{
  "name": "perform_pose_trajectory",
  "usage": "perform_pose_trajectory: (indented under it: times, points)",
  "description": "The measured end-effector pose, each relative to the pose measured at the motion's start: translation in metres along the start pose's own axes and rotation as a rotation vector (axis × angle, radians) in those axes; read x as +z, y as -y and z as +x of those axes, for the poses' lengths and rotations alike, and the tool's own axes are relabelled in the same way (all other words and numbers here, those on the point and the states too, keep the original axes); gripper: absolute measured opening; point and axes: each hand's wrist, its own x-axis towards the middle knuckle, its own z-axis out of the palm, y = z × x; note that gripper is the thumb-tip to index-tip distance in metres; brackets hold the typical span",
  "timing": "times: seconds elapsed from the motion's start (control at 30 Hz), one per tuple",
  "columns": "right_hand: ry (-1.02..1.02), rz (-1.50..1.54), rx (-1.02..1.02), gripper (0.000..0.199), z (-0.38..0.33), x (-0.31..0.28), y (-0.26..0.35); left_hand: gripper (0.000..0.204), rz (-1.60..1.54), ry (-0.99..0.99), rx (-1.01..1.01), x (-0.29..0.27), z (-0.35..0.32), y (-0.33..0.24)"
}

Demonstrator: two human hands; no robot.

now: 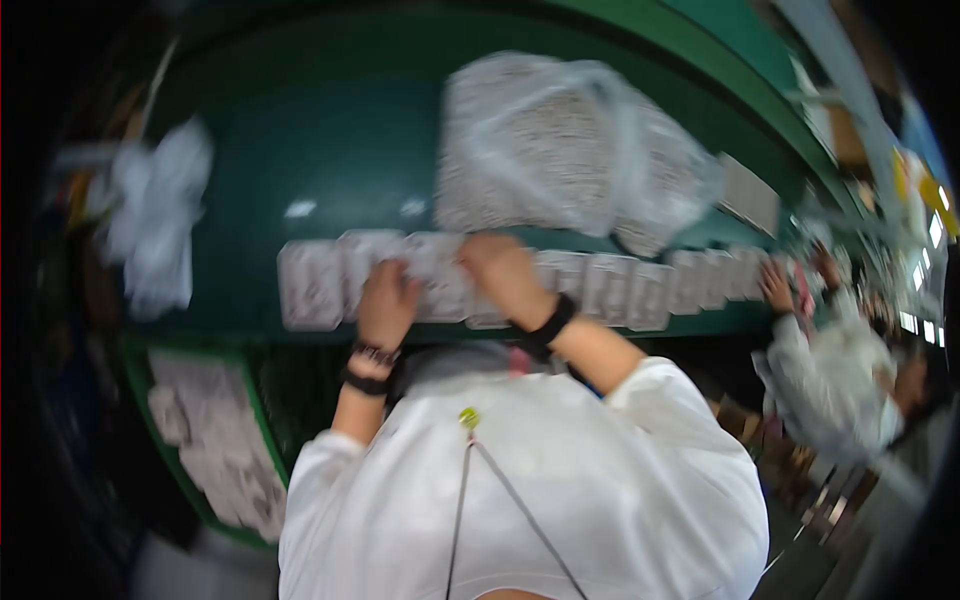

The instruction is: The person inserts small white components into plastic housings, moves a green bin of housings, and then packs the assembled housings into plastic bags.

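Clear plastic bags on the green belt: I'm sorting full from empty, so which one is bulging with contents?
The big clear plastic bag beyond the person's right hand bulges with grey pieces. The crumpled white plastic bag at far left looks limp.

Blurred, evenly lit fisheye view.
Motion blur smears the whole frame, both hands [450, 285] and the bag [560, 150] included. Bright windows [925, 270] glare at right; the corners fall black, and the belt [330, 150] edge bends toward the rim.

Flat grey-white cards [440, 285] in a row along the green table [330, 150].
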Motion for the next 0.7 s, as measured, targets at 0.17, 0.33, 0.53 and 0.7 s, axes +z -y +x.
perform_pose_trajectory:
  times: [0.17, 0.33, 0.53, 0.7]
  points:
    - [0.053, -0.065, -0.200, 0.008, 0.023, -0.005, 0.011, 0.028, 0.074, -0.053, -0.043, -0.022, -0.014, -0.002]
    - [0.135, -0.119, -0.420, 0.007, 0.055, 0.031, 0.012, 0.030, 0.123, 0.026, -0.072, -0.030, -0.019, 0.013]
    - [0.291, -0.224, -0.542, 0.008, 0.060, 0.051, 0.002, 0.030, 0.171, 0.053, -0.016, -0.022, -0.022, 0.013]
    - [0.329, -0.172, -0.507, 0.012, 0.061, 0.051, 0.000, 0.029, 0.214, 0.057, 0.003, -0.026, -0.018, 0.011]
